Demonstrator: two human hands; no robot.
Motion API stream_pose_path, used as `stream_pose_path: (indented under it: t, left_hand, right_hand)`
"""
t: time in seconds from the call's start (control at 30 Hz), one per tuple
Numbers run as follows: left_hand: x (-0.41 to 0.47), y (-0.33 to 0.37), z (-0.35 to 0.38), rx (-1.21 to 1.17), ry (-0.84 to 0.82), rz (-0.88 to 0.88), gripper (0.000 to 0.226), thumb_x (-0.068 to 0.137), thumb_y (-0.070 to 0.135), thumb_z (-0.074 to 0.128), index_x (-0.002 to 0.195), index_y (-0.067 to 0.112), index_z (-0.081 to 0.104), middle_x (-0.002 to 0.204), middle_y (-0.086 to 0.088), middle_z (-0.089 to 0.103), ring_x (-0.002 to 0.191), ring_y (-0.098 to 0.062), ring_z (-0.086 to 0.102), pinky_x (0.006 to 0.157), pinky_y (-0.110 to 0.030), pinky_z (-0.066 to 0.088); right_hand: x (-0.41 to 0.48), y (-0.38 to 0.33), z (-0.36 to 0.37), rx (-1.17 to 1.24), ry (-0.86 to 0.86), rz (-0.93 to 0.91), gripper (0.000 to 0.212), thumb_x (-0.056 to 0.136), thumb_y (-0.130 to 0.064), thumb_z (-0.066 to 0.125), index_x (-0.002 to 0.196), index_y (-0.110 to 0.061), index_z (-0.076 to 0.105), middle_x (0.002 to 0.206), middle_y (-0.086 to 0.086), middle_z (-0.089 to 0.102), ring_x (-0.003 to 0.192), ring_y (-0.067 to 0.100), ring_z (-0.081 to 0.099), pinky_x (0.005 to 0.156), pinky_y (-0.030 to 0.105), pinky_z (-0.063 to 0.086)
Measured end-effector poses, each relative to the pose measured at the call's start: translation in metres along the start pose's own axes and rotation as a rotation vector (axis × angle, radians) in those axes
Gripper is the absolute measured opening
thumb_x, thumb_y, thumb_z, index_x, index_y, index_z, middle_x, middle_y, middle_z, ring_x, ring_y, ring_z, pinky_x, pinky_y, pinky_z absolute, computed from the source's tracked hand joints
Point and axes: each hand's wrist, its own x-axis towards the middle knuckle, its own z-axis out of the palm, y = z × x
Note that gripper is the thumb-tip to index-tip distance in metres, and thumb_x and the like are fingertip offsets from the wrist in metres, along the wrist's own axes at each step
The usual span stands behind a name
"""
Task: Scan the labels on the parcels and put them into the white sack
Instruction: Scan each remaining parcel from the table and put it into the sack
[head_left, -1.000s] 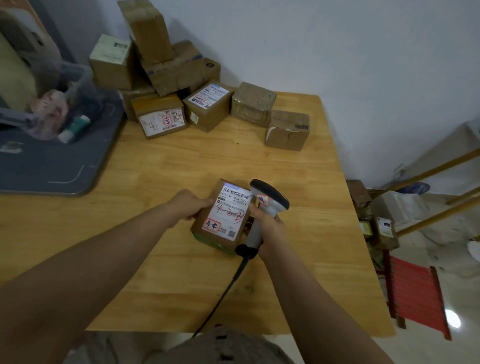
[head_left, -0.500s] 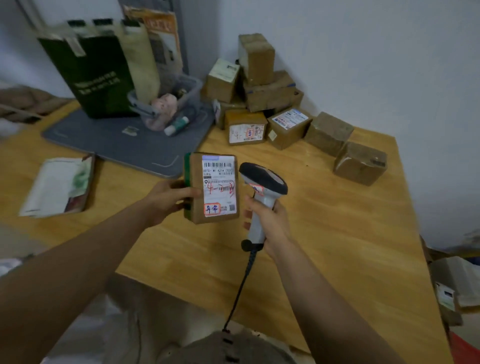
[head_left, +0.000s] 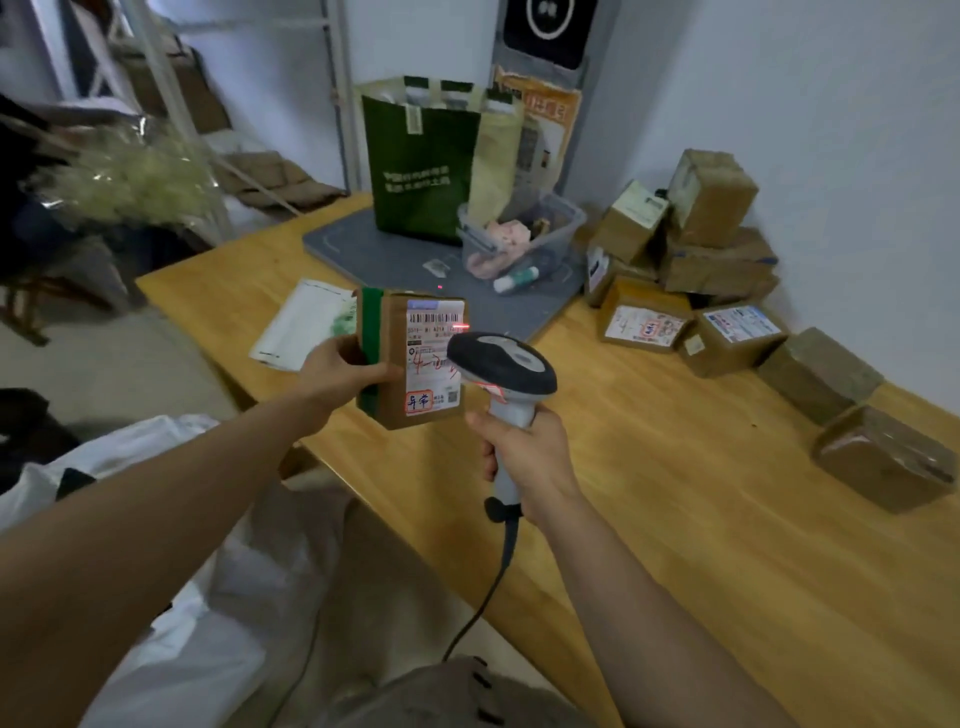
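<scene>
Head view: a wooden table (head_left: 675, 519), with the white sack (head_left: 208, 649) on the floor beside it. The left hand (head_left: 337, 374) grips a labelled parcel (head_left: 400, 358) held up over the table edge. The right hand (head_left: 524, 452) grips the scanner (head_left: 501, 366) just beside it.

We see a wooden worktop (head_left: 675, 519) running from the frame's centre to the lower right. At its far end, upper centre, lies a grey mat (head_left: 374, 254). On the mat a green bag (head_left: 421, 176) stands upright, and just right of it sits a clear plastic tub (head_left: 561, 218) holding pinkish things we cannot make out. A white tube (head_left: 515, 280) with a green cap lies on the mat in front of the tub. Left of the mat a white paper packet (head_left: 306, 322) lies flat on the wood. Behind the bag an orange poster (head_left: 545, 119) leans against the wall. In the upper left we see a blurred bundle of pale dried plants (head_left: 130, 176).
</scene>
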Motion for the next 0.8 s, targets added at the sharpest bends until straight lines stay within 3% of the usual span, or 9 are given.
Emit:
stream_pose_path:
  t: [0.2, 0.33, 0.53, 0.8]
  left_hand:
    - [-0.008, -0.008, -0.027, -0.014, 0.073, -0.014, 0.061, 0.073, 0.018, 0.08, 0.127, 0.011, 0.054, 0.105, 0.003, 0.065, 0.099, -0.017, 0.062, 0.075, -0.026, 0.051]
    - [-0.014, -0.01, -0.035, -0.026, 0.101, -0.03, 0.062, 0.073, 0.016, 0.08, 0.128, 0.01, 0.053, 0.112, -0.003, 0.065, 0.104, -0.021, 0.062, 0.089, -0.037, 0.053]
    - [-0.021, -0.008, -0.042, -0.029, 0.13, -0.025, 0.059, 0.074, 0.014, 0.079, 0.127, 0.009, 0.053, 0.107, -0.002, 0.065, 0.102, -0.02, 0.062, 0.085, -0.032, 0.052]
    - [-0.025, -0.008, -0.05, -0.023, 0.126, -0.039, 0.066, 0.077, 0.015, 0.077, 0.135, 0.006, 0.047, 0.121, -0.009, 0.062, 0.113, -0.025, 0.059, 0.1, -0.045, 0.049]
  right_hand:
    - [-0.002, -0.005, 0.023, -0.066, -0.086, -0.057, 0.013, 0.085, -0.015, 0.072, 0.081, -0.019, 0.06, 0.047, -0.008, 0.057, 0.041, 0.006, 0.051, 0.043, 0.021, 0.045]
    - [-0.003, -0.005, 0.03, -0.075, -0.114, -0.067, 0.011, 0.085, -0.016, 0.071, 0.082, -0.018, 0.061, 0.048, -0.008, 0.057, 0.042, 0.006, 0.051, 0.044, 0.021, 0.046]
    - [-0.005, -0.005, 0.038, -0.074, -0.151, -0.087, 0.012, 0.085, -0.016, 0.071, 0.081, -0.021, 0.06, 0.048, -0.008, 0.057, 0.042, 0.005, 0.051, 0.044, 0.021, 0.046]
    - [-0.003, -0.008, 0.047, -0.059, -0.165, -0.081, 0.012, 0.085, -0.016, 0.071, 0.084, -0.021, 0.06, 0.048, -0.008, 0.057, 0.043, 0.007, 0.051, 0.045, 0.023, 0.046]
